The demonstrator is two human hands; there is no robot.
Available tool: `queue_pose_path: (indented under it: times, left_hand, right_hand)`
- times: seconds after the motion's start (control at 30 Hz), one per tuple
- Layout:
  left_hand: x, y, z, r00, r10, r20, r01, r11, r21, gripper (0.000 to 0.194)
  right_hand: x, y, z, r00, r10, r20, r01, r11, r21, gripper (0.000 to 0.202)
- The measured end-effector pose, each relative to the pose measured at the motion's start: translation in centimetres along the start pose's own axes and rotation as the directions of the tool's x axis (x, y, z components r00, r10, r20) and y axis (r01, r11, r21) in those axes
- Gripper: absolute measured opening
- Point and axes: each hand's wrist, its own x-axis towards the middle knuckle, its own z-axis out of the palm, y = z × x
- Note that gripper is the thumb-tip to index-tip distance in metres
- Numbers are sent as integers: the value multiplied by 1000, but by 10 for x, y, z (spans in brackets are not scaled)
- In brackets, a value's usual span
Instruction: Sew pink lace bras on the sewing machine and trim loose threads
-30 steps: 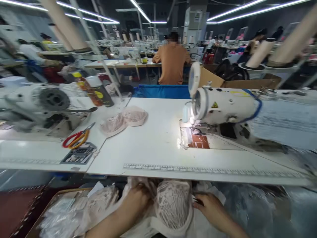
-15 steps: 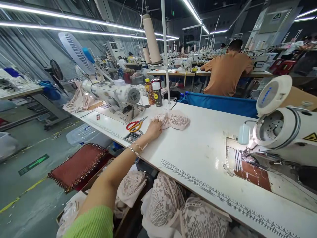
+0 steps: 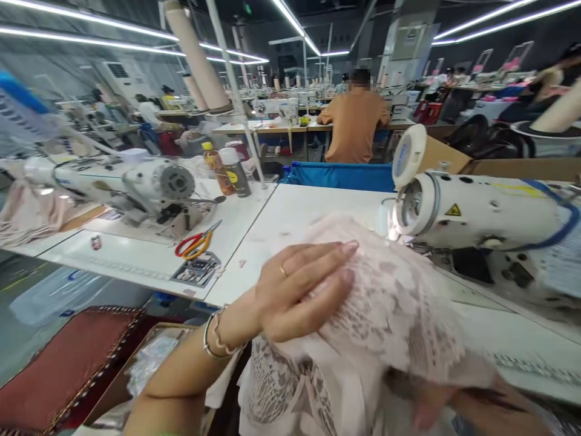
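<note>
A pale pink lace bra piece [image 3: 390, 303] is raised over the table's front edge, blurred by motion. My left hand [image 3: 304, 290] lies across its upper left side, with the fingers together and gripping the lace. At the lower right, my right hand [image 3: 436, 402] holds the piece from below; fabric covers most of it and the rest is smeared. More lace bra cups [image 3: 276, 381] hang below the table edge, just under my left hand.
On the right stands a sewing machine [image 3: 490, 206], and another sewing machine [image 3: 136, 181] is at left. Red-and-yellow-handled scissors [image 3: 197, 242] lie beside a tray of small metal parts [image 3: 197, 269]. A spray can [image 3: 236, 172] and a bottle [image 3: 218, 169] stand behind. A person [image 3: 356, 121] sits ahead.
My left hand has left the two lace cups on the tabletop and come nearer, now gripping a lace piece. My right hand has entered view. The camera has turned right.
</note>
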Motion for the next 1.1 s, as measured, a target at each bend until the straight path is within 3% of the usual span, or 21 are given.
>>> queue_pose_path:
  times: [0.03,0.07,0.1,0.17,0.2,0.23,0.27,0.33,0.37,0.4,0.43,0.5,0.53,0.6,0.67,0.73,0.8,0.87,0.97,1.03,1.1]
  left_hand:
    - [3,4,7,998,57,-17,-57,998,-22,25]
    - [6,4,15,994,103,-38,-104,994,-16,28]
    - [7,1,23,991,126,-55,-125,992,21,30]
    - [3,-12,40,999,33,-34,-27,988,150,36]
    - [-2,-18,47,995,-98,12,93,971,218,40]
    - [-9,-21,54,962,-261,80,230,933,276,42]
    - [-18,-22,60,893,-420,162,356,879,317,40]
    - [-35,-11,68,702,-618,354,535,786,311,23]
    - [-43,0,72,616,-642,457,604,757,250,17]
    - [-50,13,75,550,-616,564,672,728,139,26]
    - [-54,27,77,515,-555,653,743,669,-17,34]
    - [-58,55,80,495,-438,751,851,418,-317,31]
    - [-58,66,81,464,-411,785,886,220,-408,26]
    - [-54,83,82,336,-407,849,863,-229,-451,32]
    - [-50,91,83,191,-397,898,710,-575,-406,41]
    - [-47,93,84,137,-407,903,573,-711,-408,47]
    - [-45,92,86,136,-451,882,513,-729,-452,56]
    - [-45,88,87,154,-468,870,517,-712,-475,66]
    - [-46,80,89,197,-322,926,635,-678,-371,58]
    - [-47,73,93,198,-256,946,737,-598,-316,58]
    - [-47,67,98,217,-310,925,831,-438,-342,63]
  right_hand:
    - [9,-12,3,976,-61,207,31,989,146,42]
    - [17,-22,7,919,-123,375,27,967,253,43]
    - [25,-29,10,885,-154,440,10,950,312,47]
    - [34,-31,16,924,-89,372,-23,958,286,45]
    - [36,-27,19,958,-11,285,-55,973,223,41]
    - [37,-19,22,979,74,190,-103,984,144,35]
    - [37,-10,24,983,154,102,-161,985,66,30]
    - [38,12,30,966,259,1,-259,965,-28,25]
    - [39,21,33,960,279,-29,-280,960,-27,26]
    - [40,28,36,959,279,-53,-279,960,4,29]
    - [43,33,40,964,257,-68,-253,965,60,33]
    - [48,37,47,982,173,-71,-155,966,206,41]
    - [51,36,51,987,136,-86,-109,958,265,44]
    - [56,35,60,965,129,-226,-56,952,302,43]
    - [60,35,70,851,202,-485,-67,957,281,40]
    - [63,37,79,684,269,-678,-96,955,282,42]
    - [65,41,84,619,322,-716,-127,941,314,46]
    - [67,46,86,630,355,-690,-161,930,332,49]
    - [68,54,84,657,377,-653,-194,921,337,54]
    - [68,57,82,677,378,-631,-208,921,329,55]
    - [68,57,79,708,374,-599,-223,923,312,55]
